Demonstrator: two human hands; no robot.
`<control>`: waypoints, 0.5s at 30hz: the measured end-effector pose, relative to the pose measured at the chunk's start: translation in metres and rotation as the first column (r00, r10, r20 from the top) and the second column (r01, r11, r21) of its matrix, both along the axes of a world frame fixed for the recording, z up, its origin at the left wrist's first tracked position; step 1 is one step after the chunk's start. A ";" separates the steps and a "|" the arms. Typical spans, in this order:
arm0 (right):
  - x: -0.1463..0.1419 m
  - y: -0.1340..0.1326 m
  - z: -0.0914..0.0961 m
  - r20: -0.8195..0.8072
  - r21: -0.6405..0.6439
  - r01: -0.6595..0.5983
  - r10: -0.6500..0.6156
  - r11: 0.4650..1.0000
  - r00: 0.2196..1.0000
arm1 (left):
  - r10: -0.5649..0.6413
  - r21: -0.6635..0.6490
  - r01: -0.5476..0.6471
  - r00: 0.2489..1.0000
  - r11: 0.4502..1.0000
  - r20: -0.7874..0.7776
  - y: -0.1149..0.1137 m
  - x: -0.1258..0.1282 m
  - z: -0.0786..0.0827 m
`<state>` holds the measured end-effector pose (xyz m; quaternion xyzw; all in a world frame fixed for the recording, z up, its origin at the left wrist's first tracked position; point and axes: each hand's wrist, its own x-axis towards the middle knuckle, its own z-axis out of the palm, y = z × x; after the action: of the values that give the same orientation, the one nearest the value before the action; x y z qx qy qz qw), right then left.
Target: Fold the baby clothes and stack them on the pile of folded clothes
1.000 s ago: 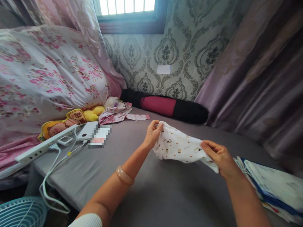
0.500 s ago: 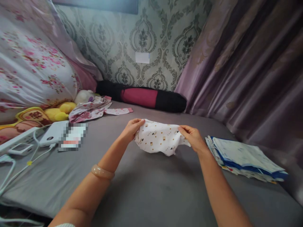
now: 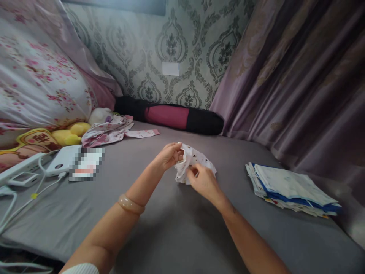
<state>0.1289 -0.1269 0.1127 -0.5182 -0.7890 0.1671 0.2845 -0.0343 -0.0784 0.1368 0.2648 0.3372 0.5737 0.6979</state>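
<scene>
A small white cloth (image 3: pixel 201 159) printed with little brown and dark figures is held above the bed, bunched and hanging in folds; its exact kind does not show. My left hand (image 3: pixel 170 155) grips its upper left edge, the thumb on top and the other fingers curled by an opening or fold in it. In front of the cloth, my right hand (image 3: pixel 203 180) has thumb and forefinger pinched on its near lower side. Part of the fabric is hidden behind the right hand.
On the grey bed (image 3: pixel 171 228), a stack of folded cloths (image 3: pixel 296 188) lies right. Left are a power strip (image 3: pixel 27 169), a white device (image 3: pixel 64 160) with cables, yellow plush toys (image 3: pixel 70 133) and a pink-white garment (image 3: pixel 111 131). A black-and-red long bag (image 3: pixel 168 116) lies along the wall.
My right hand has moved left and nearer to my left hand, from the cloth's right corner to its near side. The cloth, stretched wide before, is now bunched. My left hand shifted slightly right.
</scene>
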 end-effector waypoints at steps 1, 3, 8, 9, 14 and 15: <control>-0.007 -0.007 -0.003 0.040 -0.040 -0.015 0.016 0.999 0.999 | 0.018 0.017 -0.018 1.000 1.000 0.010 -0.001 0.002 0.001; -0.019 -0.013 -0.012 0.116 -0.082 0.029 -0.019 0.996 0.993 | 0.044 0.048 -0.045 0.999 0.998 0.022 -0.003 0.007 0.005; -0.032 0.008 -0.026 0.080 -0.007 0.121 -0.120 0.993 0.990 | 0.194 0.182 -0.185 0.980 0.966 -0.037 -0.017 0.015 0.023; -0.031 0.013 -0.025 0.038 0.008 0.116 -0.116 0.993 0.993 | 0.256 0.237 -0.234 0.964 0.943 -0.066 -0.020 0.013 0.027; -0.010 0.027 -0.011 -0.302 -0.070 -0.021 -0.001 0.997 0.953 | 0.586 0.526 -0.404 0.775 0.748 -0.237 -0.030 -0.008 0.040; -0.004 0.028 -0.006 -0.386 -0.102 -0.071 0.026 0.992 0.922 | 0.655 0.576 -0.422 0.701 0.700 -0.282 -0.031 -0.013 0.041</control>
<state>0.1246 -0.0989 0.1064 -0.4712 -0.7199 0.3168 0.3992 -0.0469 -0.1097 0.1778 0.4406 0.4096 0.7395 0.3021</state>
